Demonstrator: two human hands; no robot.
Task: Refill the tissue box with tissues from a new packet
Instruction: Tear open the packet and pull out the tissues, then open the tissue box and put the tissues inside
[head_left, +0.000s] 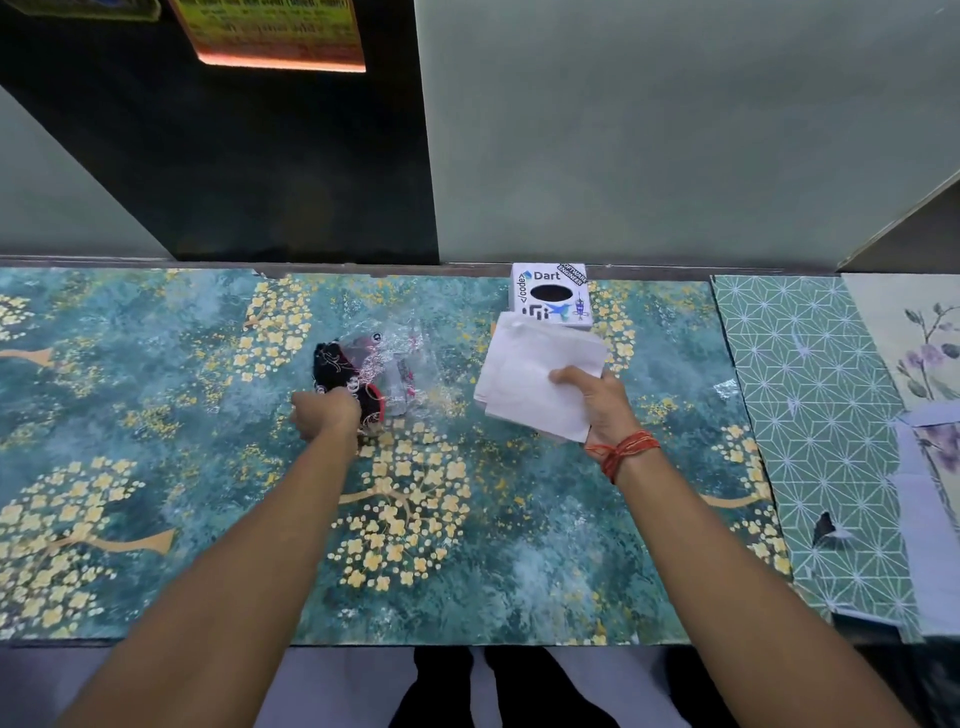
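Two hands at work: the right hand (597, 400) grips a tissue stack (535, 374) before the tissue box (550, 294); the left hand (324, 413) clutches the emptied packet (374, 371) on the worktop (467, 545). Loading apparently remains.

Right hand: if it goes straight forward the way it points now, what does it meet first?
Probably the tissue box. The right hand holds a stack of tissues whose far edge already overlaps the box's near side in this view, though the gap in depth is unclear.
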